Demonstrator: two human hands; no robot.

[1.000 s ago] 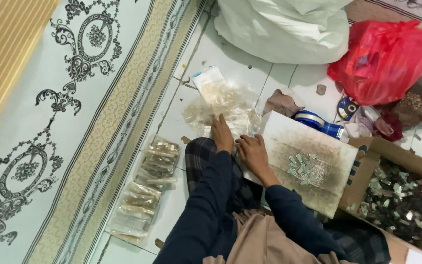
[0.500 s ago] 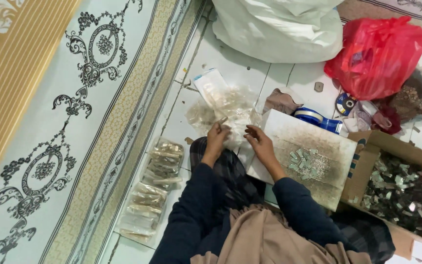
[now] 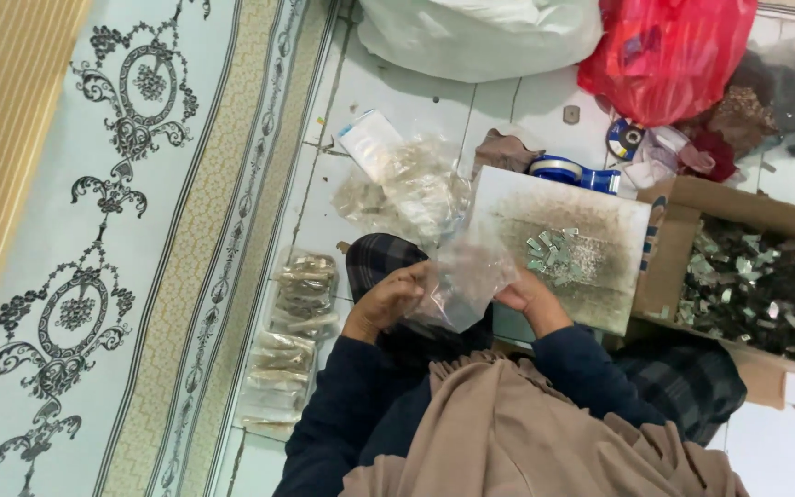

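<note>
Left hand (image 3: 386,302): grip closed on the left edge of a small clear plastic bag (image 3: 464,281), fingers curled over the film. Right hand (image 3: 524,296): grip closed on the bag's right side, thumb and fingers pinching it. The bag hangs between the two hands, above the lap, over a dark checked cloth (image 3: 381,260); what is inside it cannot be told.

Just beyond the hands: a loose heap of empty clear bags (image 3: 416,189) on the white tiled floor (image 3: 517,115). To the right of the heap, a flat pale board (image 3: 591,235), speckled dark, bearing a small pile of shiny metal pieces (image 3: 554,253); its near edge lies just beside the right hand.

Right of the board, touching it: an open cardboard box (image 3: 692,198) filled with many more metal pieces. Behind the board: a blue tape roll (image 3: 570,172) and a brown scrap.

Left of the lap: a row of filled clear packets (image 3: 292,327), laid along the floor beside the carpet's border. The patterned carpet (image 3: 94,230), pale with dark scrollwork and a tan edge, takes up the whole left side.

Far edge: a large white sack (image 3: 480,32) and a red plastic bag (image 3: 674,51), with mixed clutter to the right. Open tile shows between the heap of bags and the white sack.
</note>
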